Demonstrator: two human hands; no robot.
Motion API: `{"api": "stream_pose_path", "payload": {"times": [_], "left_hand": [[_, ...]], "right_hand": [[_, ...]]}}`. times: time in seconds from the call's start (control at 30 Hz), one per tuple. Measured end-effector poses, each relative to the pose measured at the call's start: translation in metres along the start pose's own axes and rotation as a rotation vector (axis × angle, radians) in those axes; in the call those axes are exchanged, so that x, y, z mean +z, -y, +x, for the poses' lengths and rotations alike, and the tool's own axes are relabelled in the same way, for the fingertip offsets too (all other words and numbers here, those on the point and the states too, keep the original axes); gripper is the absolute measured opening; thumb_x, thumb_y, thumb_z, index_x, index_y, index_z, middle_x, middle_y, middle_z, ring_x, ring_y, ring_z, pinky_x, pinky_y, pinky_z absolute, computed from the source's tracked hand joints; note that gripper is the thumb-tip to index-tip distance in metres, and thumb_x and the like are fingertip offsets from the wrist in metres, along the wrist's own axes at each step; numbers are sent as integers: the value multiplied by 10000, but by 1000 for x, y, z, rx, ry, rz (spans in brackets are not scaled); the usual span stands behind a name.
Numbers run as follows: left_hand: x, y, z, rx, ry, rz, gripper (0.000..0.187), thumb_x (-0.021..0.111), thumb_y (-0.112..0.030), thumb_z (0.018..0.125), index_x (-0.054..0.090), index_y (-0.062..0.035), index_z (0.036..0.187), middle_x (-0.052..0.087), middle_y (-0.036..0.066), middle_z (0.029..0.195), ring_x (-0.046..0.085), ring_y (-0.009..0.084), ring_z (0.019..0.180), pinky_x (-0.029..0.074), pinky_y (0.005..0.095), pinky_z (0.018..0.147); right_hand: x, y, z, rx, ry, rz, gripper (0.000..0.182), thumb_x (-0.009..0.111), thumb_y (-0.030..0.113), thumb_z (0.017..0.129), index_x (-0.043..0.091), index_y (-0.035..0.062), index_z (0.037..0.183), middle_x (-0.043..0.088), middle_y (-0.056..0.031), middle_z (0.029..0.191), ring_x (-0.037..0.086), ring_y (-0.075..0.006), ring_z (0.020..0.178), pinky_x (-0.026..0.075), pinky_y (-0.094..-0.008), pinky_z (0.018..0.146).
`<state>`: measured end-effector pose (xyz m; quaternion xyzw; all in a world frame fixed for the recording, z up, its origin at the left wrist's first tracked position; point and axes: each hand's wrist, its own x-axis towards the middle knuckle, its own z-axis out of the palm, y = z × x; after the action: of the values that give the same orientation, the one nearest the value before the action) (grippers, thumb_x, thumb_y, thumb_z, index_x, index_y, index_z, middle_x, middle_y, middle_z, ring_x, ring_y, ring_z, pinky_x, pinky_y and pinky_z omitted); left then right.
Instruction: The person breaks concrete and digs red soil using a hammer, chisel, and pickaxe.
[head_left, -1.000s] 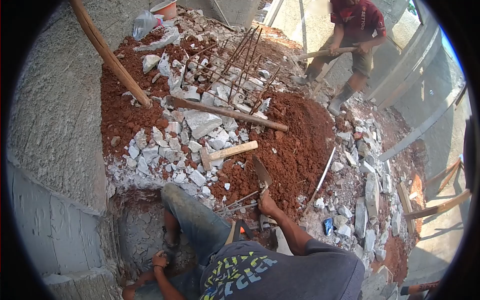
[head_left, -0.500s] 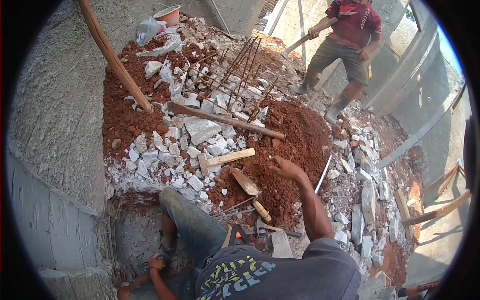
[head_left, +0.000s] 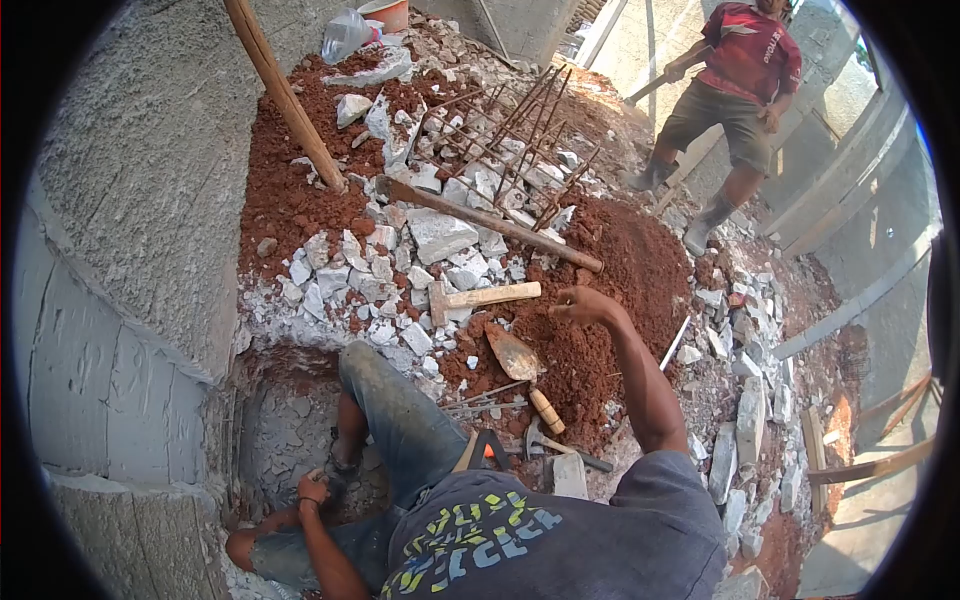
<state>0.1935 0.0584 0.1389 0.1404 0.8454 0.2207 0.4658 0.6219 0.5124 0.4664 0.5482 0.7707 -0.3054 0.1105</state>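
Observation:
My right hand [head_left: 585, 305] is stretched over the heap of red soil [head_left: 640, 250], fingers apart and holding nothing. Just left of its fingertips lies a hammer [head_left: 490, 296] with a pale wooden handle. Below are a trowel [head_left: 514, 352] with a dirt-covered blade and wooden grip, and a claw hammer [head_left: 565, 448] with a dark handle. Down by my shoe [head_left: 343, 478], my left hand [head_left: 313, 487] has its fingers curled in. Whether it grips anything is hidden. My bent knee [head_left: 362, 365] rises beside the pit [head_left: 300, 430].
A long-handled tool [head_left: 490, 224] lies across broken concrete [head_left: 440, 236]. Rusty rebar [head_left: 510, 150] sticks up behind it. A wooden pole [head_left: 285, 95] leans at the left. In the back right stands a person [head_left: 745, 70] in a red shirt, one hand on a long handle.
The view has shifted, so the scene sits further right and its lower part higher. My right hand's fingers have spread from a more closed shape. The other person's tool has swung lower.

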Motion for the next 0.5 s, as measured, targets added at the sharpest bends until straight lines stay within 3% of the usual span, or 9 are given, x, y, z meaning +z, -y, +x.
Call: {"api": "stream_pose_path", "payload": {"times": [0.03, 0.07, 0.1, 0.17, 0.23, 0.3, 0.37, 0.43, 0.5], "left_hand": [[0, 3, 3, -5, -2, -2, 341, 584, -108, 872, 598, -61, 1209, 689, 147, 950, 668, 196, 623, 521, 324, 599], [1, 6, 7, 31, -11, 14, 344, 572, -76, 866, 599, -62, 1209, 687, 151, 873, 662, 199, 608, 528, 330, 575], [3, 10, 9, 65, -20, 27, 351, 561, -44, 860, 600, -63, 1208, 685, 156, 797, 656, 202, 593, 535, 336, 551], [3, 11, 9, 47, -11, 36, 347, 580, -88, 864, 602, -75, 1210, 689, 153, 854, 664, 204, 621, 529, 341, 593], [3, 13, 10, 25, -1, 53, 347, 598, -131, 868, 604, -87, 1212, 693, 150, 910, 671, 206, 649, 523, 347, 635], [5, 16, 12, 43, -5, 49, 342, 612, -125, 859, 618, -98, 1200, 691, 146, 820, 662, 205, 648, 516, 352, 628], [3, 0, 4, 12, 5, 82, 340, 618, -123, 854, 624, -100, 1192, 686, 141, 784, 656, 205, 643, 512, 350, 622], [2, -2, -4, -29, 31, 139, 337, 625, -121, 848, 630, -103, 1185, 681, 136, 748, 651, 205, 639, 507, 347, 617], [4, 6, 8, 25, 34, 84, 343, 631, -122, 847, 628, -108, 1190, 677, 132, 734, 640, 199, 615, 499, 345, 602]], "right_hand": [[33, -5, 2, 81, 243, -156, 443, 559, 433, 897, 610, 40, 1093, 661, -105, 930, 647, -218, 764, 546, -352, 690], [77, -30, 14, 78, 330, -298, 467, 542, 444, 903, 602, 26, 1102, 664, -116, 966, 652, -219, 775, 542, -357, 684], [107, -35, 17, 96, 480, -409, 495, 583, 446, 869, 591, 18, 1117, 650, -178, 986, 649, -287, 830, 530, -407, 693], [173, -77, 17, -36, 257, -460, 487, 624, 427, 826, 593, 5, 1066, 636, -233, 902, 625, -380, 842, 504, -458, 710], [207, -85, -5, -78, -143, -255, 430, 643, 395, 796, 599, 9, 980, 625, -253, 866, 598, -442, 850, 482, -482, 749], [190, -62, -29, -99, -191, -173, 382, 637, 357, 792, 572, 2, 915, 629, -241, 869, 597, -434, 831, 468, -482, 738], [157, -48, -34, -6, -370, -87, 342, 634, 321, 786, 559, 5, 891, 633, -213, 890, 609, -384, 804, 464, -461, 700], [111, -30, -42, -74, -445, 49, 294, 630, 287, 786, 547, 11, 847, 639, -169, 813, 618, -320, 753, 457, -429, 655], [74, -14, -48, -115, -435, 6, 295, 626, 284, 793, 557, 7, 870, 603, -192, 708, 597, -329, 661, 459, -431, 635]]}}
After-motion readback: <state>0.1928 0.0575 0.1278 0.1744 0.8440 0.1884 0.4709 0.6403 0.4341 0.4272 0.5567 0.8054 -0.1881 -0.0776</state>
